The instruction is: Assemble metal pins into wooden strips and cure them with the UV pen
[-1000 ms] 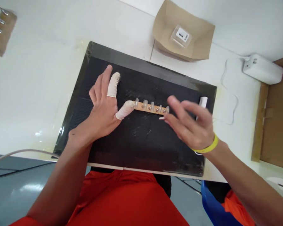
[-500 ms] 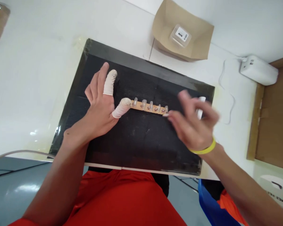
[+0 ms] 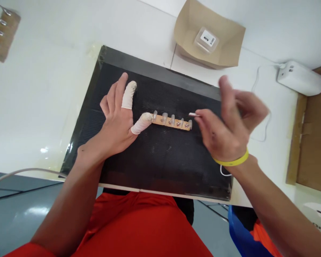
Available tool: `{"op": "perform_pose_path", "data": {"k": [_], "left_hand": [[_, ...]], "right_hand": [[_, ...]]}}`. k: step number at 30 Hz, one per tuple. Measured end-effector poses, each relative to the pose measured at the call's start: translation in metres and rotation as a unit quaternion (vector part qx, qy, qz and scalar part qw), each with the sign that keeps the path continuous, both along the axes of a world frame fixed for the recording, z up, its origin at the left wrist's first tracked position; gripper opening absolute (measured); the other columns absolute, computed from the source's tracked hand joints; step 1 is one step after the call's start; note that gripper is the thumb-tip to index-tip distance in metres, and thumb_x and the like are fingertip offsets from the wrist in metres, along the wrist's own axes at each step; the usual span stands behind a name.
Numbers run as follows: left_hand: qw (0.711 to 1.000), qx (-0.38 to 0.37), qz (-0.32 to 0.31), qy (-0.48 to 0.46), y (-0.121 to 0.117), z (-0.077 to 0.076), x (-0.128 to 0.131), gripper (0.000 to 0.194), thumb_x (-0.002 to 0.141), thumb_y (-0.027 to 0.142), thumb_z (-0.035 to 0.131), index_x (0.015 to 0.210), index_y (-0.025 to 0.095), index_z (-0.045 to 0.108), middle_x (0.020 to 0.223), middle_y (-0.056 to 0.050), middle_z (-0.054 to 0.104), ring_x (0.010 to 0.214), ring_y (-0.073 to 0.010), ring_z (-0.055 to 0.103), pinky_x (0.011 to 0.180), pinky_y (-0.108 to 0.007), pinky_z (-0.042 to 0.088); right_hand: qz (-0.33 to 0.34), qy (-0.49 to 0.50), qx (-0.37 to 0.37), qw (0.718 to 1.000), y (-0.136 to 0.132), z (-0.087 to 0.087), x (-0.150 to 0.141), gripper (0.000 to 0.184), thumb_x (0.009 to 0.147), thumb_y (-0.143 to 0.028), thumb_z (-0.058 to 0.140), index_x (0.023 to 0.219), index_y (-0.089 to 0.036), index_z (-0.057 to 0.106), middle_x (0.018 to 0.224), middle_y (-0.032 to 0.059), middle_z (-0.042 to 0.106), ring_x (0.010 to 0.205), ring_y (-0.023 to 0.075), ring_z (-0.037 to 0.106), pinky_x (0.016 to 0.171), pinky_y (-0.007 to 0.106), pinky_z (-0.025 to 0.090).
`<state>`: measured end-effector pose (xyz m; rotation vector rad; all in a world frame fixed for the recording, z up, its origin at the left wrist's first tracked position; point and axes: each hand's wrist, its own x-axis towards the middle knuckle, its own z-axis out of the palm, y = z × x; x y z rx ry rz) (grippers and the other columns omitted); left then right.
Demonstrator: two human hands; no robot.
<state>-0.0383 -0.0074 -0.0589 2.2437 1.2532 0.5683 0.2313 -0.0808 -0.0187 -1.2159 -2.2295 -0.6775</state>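
A narrow orange-tan strip (image 3: 171, 122) lies on the black ribbed mat. Several clear upright tabs stand along it, with small shiny dark-pink clusters between some of them. White finger cots cover the thumb and index finger of my left hand (image 3: 120, 119). That hand is open, its thumb tip touching the strip's left end and its other fingers pointing up over the mat. Right of the strip, my right hand (image 3: 224, 132) pinches a small thin white piece (image 3: 194, 114) between thumb and a finger, apart from the strip. Motion blurs its raised fingers.
The black mat (image 3: 160, 160) reaches the table's front edge. A brown paper tray (image 3: 230, 46) behind it holds a clear labelled box (image 3: 206, 40). A white power block (image 3: 299, 77) with a cord stands far right; a board with metal tools (image 3: 9, 35) lies far left.
My right hand has moved up and away from the strip's right end, carrying the white piece with it. My left thumb stays at the strip's left end. The camera view has shifted slightly.
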Motion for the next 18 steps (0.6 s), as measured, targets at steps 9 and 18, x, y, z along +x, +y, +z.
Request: {"op": "perform_pose_path", "data": {"k": [9,18], "left_hand": [[1.000,-0.002,0.009,-0.011,-0.001,-0.003,-0.002,0.093,0.096,0.086,0.021,0.167,0.027,0.013,0.176,-0.016,0.009,0.162,-0.0402,0.008,0.126,-0.066,0.004],[1.000,-0.012,0.020,-0.006,-0.002,0.000,-0.001,0.096,0.094,0.087,0.023,0.167,0.025,0.016,0.176,-0.017,0.012,0.161,-0.0418,0.010,0.126,-0.067,0.002]], "right_hand": [[0.045,-0.004,-0.032,0.998,0.006,0.004,-0.001,0.027,0.089,-0.015,0.075,0.113,-0.028,0.070,0.165,0.0033,0.049,0.138,0.0256,0.053,0.098,0.037,0.059],[0.071,0.011,-0.066,0.995,0.009,0.000,-0.013,0.020,0.096,-0.021,0.069,0.114,-0.031,0.070,0.154,-0.0005,0.062,0.133,0.0193,0.058,0.101,0.034,0.058]]}}
